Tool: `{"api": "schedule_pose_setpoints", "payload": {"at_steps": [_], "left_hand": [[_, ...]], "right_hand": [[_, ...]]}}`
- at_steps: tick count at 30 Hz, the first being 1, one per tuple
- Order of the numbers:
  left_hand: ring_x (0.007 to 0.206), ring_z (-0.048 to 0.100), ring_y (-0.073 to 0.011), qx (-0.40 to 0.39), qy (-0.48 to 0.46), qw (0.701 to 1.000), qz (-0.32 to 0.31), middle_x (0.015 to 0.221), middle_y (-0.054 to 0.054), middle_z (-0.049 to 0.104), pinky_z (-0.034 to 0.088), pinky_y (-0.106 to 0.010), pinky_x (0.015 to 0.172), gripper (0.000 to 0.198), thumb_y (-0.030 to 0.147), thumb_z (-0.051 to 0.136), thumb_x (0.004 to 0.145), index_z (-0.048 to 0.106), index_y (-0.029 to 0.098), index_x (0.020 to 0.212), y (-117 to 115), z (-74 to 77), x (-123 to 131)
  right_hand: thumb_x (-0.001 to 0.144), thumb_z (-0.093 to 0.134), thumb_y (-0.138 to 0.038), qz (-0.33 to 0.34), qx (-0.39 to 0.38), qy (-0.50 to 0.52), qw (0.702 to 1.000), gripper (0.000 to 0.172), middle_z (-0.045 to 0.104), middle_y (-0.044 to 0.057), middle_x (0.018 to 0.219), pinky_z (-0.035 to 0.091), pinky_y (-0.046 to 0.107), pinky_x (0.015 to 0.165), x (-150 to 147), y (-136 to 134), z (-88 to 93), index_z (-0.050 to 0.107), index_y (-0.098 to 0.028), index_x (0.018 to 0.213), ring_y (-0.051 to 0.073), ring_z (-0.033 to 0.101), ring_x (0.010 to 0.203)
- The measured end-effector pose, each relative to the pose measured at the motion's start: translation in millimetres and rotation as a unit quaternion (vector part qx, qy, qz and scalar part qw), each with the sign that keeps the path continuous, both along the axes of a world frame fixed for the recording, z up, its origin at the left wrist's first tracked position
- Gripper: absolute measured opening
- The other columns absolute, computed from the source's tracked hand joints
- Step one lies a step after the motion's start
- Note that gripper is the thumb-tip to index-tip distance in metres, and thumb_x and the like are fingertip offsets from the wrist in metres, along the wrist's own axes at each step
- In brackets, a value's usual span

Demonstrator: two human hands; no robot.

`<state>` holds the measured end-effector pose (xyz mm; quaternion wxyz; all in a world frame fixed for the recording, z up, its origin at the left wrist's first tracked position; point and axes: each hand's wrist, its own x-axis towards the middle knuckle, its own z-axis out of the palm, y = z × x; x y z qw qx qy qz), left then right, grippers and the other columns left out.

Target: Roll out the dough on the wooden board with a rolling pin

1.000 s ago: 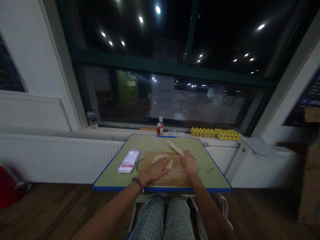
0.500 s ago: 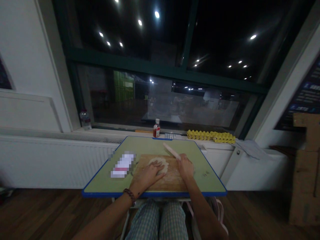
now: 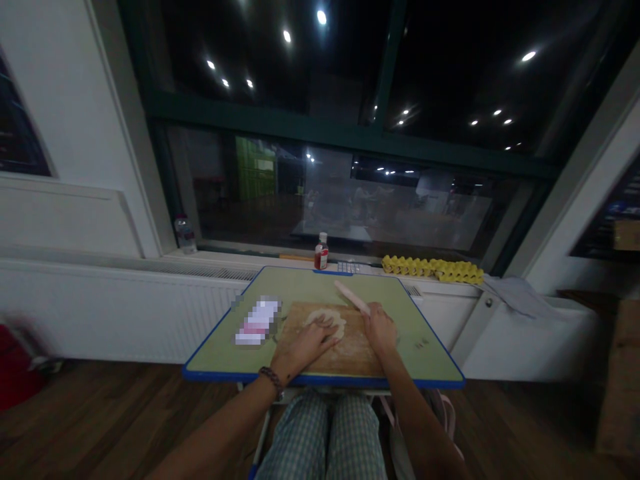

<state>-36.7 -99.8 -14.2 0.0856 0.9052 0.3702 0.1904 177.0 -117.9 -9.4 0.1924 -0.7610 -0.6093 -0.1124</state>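
Head view: the right hand (image 3: 380, 330) closes around the near end of a rolling pin (image 3: 351, 297), whose long axis slants away toward the far left across the table (image 3: 430, 360). The left hand (image 3: 306, 345) lies open, its fingers resting on the dough (image 3: 330, 321), which sits on a wooden board (image 3: 350, 353) just beside the pin's held end.

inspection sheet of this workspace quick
surface: green desk top with blue edging, wooden cutting board on it
job's things: flattened dough on the board, pale rolling pin lying across the board's far edge
clutter: pixelated package left of the board
hands: left hand flat on the dough; right hand on the pin's near end
cables: nothing seen
surroundings: small bottle and yellow egg tray on the sill behind
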Motion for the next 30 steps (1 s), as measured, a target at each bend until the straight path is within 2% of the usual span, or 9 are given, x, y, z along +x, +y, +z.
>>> {"api": "schedule_pose_setpoints", "payload": {"at_steps": [6,9,11,15,17,20,25,28,30], "left_hand": [[0.139,0.044,-0.0217,-0.053,-0.061,0.996,-0.042,0.146,-0.006,0.053,0.03,-0.038,0.119,0.054,0.056,0.042,0.097,0.061,0.024,0.135,3,-1.3,-7],[0.141,0.041,-0.019,-0.086,-0.04,0.993,-0.076,0.15,-0.004,0.048,0.027,-0.037,0.12,0.054,0.055,0.035,0.099,0.057,0.026,0.138,12,3.4,-21],[0.146,0.032,-0.0196,-0.092,-0.001,0.99,-0.103,0.157,-0.003,0.039,0.021,-0.038,0.122,0.056,0.057,0.04,0.097,0.052,0.028,0.143,21,7.4,-33],[0.152,0.013,-0.0294,-0.113,0.058,0.99,-0.068,0.164,-0.004,0.019,0.013,-0.047,0.123,0.079,0.07,0.056,0.083,0.04,0.031,0.15,36,12.9,-49],[0.152,0.012,-0.0308,-0.118,0.062,0.99,-0.055,0.165,-0.005,0.015,0.014,-0.048,0.123,0.085,0.073,0.057,0.08,0.035,0.033,0.152,38,14.2,-50],[0.151,0.016,-0.0289,-0.117,0.061,0.989,-0.07,0.165,-0.005,0.015,0.017,-0.044,0.122,0.083,0.071,0.057,0.082,0.035,0.033,0.152,34,15.3,-45],[0.15,0.019,-0.0297,-0.085,0.058,0.991,-0.085,0.165,-0.004,0.019,0.019,-0.047,0.122,0.076,0.069,0.055,0.084,0.039,0.034,0.15,21,14.9,-38],[0.15,0.018,-0.0314,-0.005,0.021,0.997,-0.069,0.165,-0.006,0.02,0.019,-0.052,0.121,0.082,0.069,0.056,0.083,0.032,0.034,0.153,17,12.8,-36],[0.15,0.019,-0.032,0.059,-0.001,0.998,-0.033,0.163,-0.008,0.023,0.019,-0.055,0.12,0.077,0.065,0.054,0.087,0.032,0.032,0.154,16,11.2,-34]], "right_hand": [[0.102,0.038,-0.034,-0.002,-0.017,0.002,1.0,0.028,0.068,0.01,0.105,0.046,0.026,0.074,-1,-2,3.3,0.056,-0.018,0.116,0.019,0.068,0.092],[0.103,0.037,-0.034,-0.003,-0.019,0.007,1.0,0.028,0.068,0.009,0.107,0.046,0.025,0.074,-1,-2,3.4,0.055,-0.018,0.117,0.018,0.068,0.093],[0.103,0.036,-0.035,-0.003,-0.018,0.006,1.0,0.029,0.068,0.009,0.107,0.046,0.025,0.074,-1,-2,2.7,0.055,-0.018,0.117,0.018,0.068,0.092],[0.103,0.036,-0.035,-0.006,-0.021,0.007,1.0,0.029,0.069,0.009,0.107,0.046,0.026,0.072,-1,0,1.2,0.055,-0.019,0.117,0.019,0.069,0.089],[0.103,0.036,-0.035,-0.006,-0.022,0.005,1.0,0.029,0.068,0.01,0.111,0.046,0.025,0.072,0,0,0.5,0.055,-0.019,0.118,0.019,0.069,0.09],[0.103,0.036,-0.035,-0.004,-0.019,0.002,1.0,0.029,0.068,0.01,0.111,0.045,0.025,0.073,0,1,-0.5,0.055,-0.019,0.118,0.019,0.068,0.092],[0.102,0.037,-0.035,0.01,-0.019,0.013,1.0,0.028,0.069,0.008,0.104,0.046,0.026,0.075,1,0,-3.0,0.056,-0.02,0.116,0.018,0.068,0.089],[0.102,0.038,-0.036,0.038,0.001,0.005,0.999,0.03,0.069,0.009,0.11,0.047,0.027,0.077,2,0,-5.4,0.057,-0.02,0.119,0.019,0.068,0.091],[0.102,0.038,-0.036,0.084,0.023,-0.009,0.996,0.033,0.068,0.011,0.116,0.048,0.03,0.084,2,-1,-6.2,0.058,-0.018,0.122,0.021,0.066,0.099]]}}
